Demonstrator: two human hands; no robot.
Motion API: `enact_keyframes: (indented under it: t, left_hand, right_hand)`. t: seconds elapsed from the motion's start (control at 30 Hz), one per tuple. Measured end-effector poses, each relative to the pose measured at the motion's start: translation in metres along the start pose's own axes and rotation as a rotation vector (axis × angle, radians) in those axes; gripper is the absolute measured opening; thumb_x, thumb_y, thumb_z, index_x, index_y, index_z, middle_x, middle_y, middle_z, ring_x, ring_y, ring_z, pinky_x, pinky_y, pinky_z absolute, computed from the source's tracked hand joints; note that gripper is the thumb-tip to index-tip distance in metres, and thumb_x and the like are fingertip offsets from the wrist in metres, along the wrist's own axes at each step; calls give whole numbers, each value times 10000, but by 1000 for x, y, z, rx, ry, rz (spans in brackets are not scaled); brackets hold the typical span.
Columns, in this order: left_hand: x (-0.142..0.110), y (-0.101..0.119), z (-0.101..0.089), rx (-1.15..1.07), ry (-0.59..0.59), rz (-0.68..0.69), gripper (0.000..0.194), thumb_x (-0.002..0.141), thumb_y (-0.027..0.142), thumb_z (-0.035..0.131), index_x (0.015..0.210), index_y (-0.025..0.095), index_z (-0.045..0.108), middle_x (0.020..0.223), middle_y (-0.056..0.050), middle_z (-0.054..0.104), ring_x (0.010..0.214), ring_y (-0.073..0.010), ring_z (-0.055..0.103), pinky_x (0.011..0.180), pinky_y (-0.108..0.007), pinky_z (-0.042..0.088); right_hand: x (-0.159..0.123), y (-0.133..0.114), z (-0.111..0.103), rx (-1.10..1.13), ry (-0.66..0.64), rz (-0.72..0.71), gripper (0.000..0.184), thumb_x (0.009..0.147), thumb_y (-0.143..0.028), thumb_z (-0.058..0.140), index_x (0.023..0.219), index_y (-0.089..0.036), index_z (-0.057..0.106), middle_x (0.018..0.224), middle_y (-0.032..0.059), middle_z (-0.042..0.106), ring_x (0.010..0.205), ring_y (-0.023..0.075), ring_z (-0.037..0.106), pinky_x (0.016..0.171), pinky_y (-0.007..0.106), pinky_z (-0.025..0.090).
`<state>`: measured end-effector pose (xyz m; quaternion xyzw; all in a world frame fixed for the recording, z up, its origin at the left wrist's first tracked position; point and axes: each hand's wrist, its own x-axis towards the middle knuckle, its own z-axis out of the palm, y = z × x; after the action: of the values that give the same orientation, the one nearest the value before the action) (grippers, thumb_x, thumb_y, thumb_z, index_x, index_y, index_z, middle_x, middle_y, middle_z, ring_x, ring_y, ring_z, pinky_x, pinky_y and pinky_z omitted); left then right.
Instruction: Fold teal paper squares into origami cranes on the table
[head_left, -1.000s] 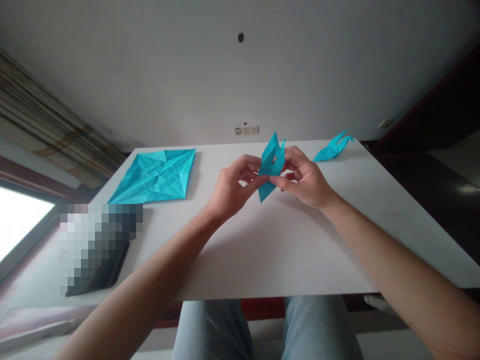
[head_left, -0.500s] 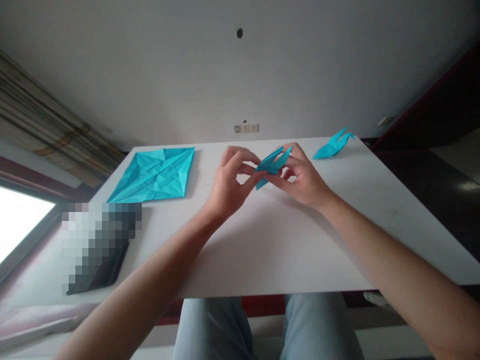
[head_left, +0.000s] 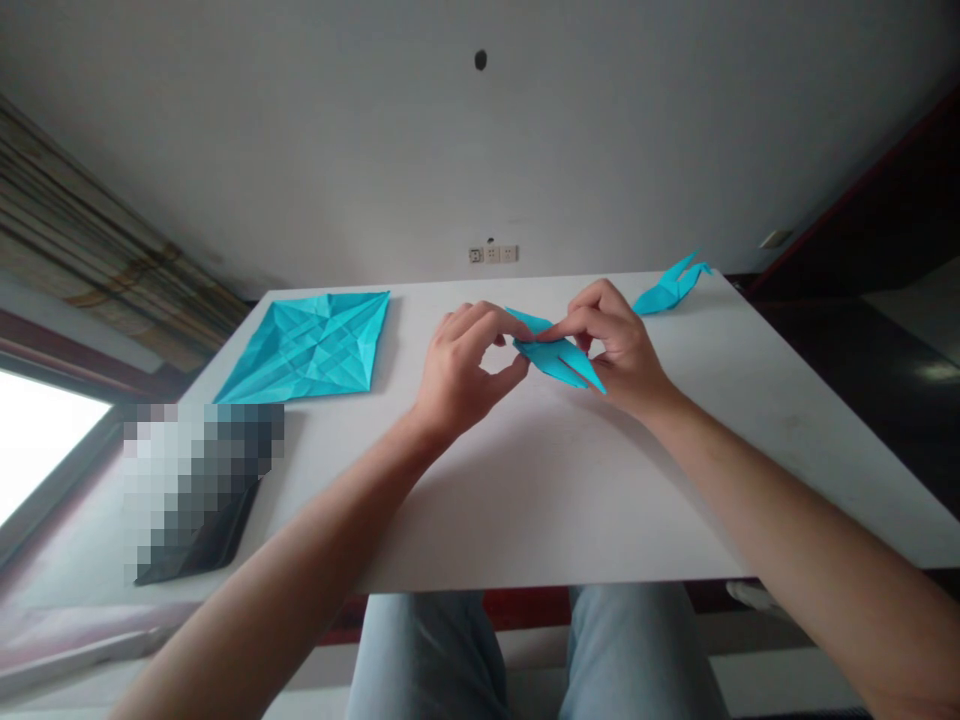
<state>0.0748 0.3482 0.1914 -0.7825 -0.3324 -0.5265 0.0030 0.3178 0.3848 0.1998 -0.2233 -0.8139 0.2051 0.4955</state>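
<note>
Between my hands, above the white table (head_left: 480,520), is a folded piece of blue origami paper (head_left: 551,360) with narrow points toward the lower right and a flap showing behind. My left hand (head_left: 472,360) pinches its left end between thumb and fingers. My right hand (head_left: 615,340) is closed on it too, the index finger pressing near the middle of the fold; its thumb is partly hidden behind the paper. At the table's far right corner stands a finished blue paper crane (head_left: 669,290). A creased, unfolded blue paper sheet (head_left: 319,345) lies at the far left.
A dark, flat device with a pixelated surface (head_left: 202,500) lies at the left table edge. The wall with sockets (head_left: 493,254) rises behind the table. A curtain (head_left: 97,230) and a bright window (head_left: 45,430) are at the left.
The folded paper has turned over, its points swinging from upper right to lower right. My right index finger has moved on top of it, and my left thumb has shifted lower.
</note>
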Motion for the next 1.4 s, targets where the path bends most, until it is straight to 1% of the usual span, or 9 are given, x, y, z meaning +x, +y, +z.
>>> enact_keyframes:
  t: [0.13, 0.3, 0.47, 0.57, 0.67, 0.83, 1.03, 1.13, 1.4]
  left_hand:
    - [0, 1, -1, 123, 24, 21, 174, 896, 124, 830, 916, 276, 747, 1001, -12, 877, 938, -262, 752, 908, -460, 528]
    - [2, -4, -3, 152, 129, -56, 152, 858, 145, 834, 878, 280, 767, 870, 10, 827, 865, -247, 711, 894, -452, 531]
    - [5, -4, -6, 86, 121, -18, 206, 888, 123, 862, 858, 270, 722, 981, 11, 874, 1018, -262, 806, 1071, -506, 561]
    - [4, -1, -4, -35, 70, -19, 214, 945, 145, 869, 887, 258, 696, 1126, -10, 910, 1140, -276, 856, 1184, -551, 564]
    - [3, 0, -1, -238, 20, -208, 244, 1007, 333, 917, 956, 249, 694, 1059, -40, 898, 1026, -250, 872, 1096, -506, 656]
    - [2, -3, 4, -659, -95, -560, 538, 952, 660, 984, 1049, 226, 682, 994, -60, 862, 924, -200, 864, 831, -308, 688]
    - [1, -6, 5, -754, -184, -661, 618, 925, 696, 994, 1208, 199, 758, 1056, -85, 891, 964, -217, 864, 832, -299, 664]
    - [0, -7, 4, -707, -250, -660, 572, 974, 695, 942, 1177, 180, 800, 1124, -108, 891, 1051, -245, 857, 919, -343, 665]
    - [2, -1, -1, -543, -324, -665, 442, 978, 579, 904, 1107, 171, 796, 1045, -93, 848, 904, -209, 771, 827, -339, 601]
  right_hand:
    - [-1, 1, 1, 19, 8, -19, 63, 1017, -323, 876, 1072, -345, 899, 965, 32, 678, 788, 200, 646, 637, 372, 533]
    - [-7, 5, 4, 50, -34, 138, 407, 991, -358, 912, 1375, -354, 779, 1026, -3, 801, 752, 196, 734, 626, 358, 580]
    - [-9, 6, 2, 141, -88, 166, 573, 960, -309, 922, 1501, -362, 739, 1075, -4, 820, 758, 182, 768, 627, 322, 611]
    - [-6, 4, 2, 136, -88, 170, 468, 979, -387, 920, 1429, -363, 790, 1151, 25, 843, 791, 195, 759, 621, 329, 601]
    - [-2, 3, 4, 67, -35, 151, 256, 1014, -487, 905, 1195, -321, 834, 964, 11, 805, 686, 169, 646, 593, 330, 534]
    - [2, 1, 6, 66, 27, 182, 454, 935, -647, 981, 903, -261, 744, 807, -9, 706, 653, 154, 580, 593, 328, 480]
    - [0, 2, 6, 144, -32, 264, 514, 925, -680, 989, 878, -248, 714, 768, -23, 670, 646, 140, 569, 597, 308, 467]
    - [0, 5, 5, 215, -44, 313, 491, 913, -655, 1009, 993, -262, 727, 853, -22, 698, 653, 130, 576, 579, 296, 475]
    - [3, 11, -3, 322, 42, 325, 590, 967, -514, 958, 1466, -388, 670, 1127, -26, 722, 620, 102, 572, 538, 290, 571]
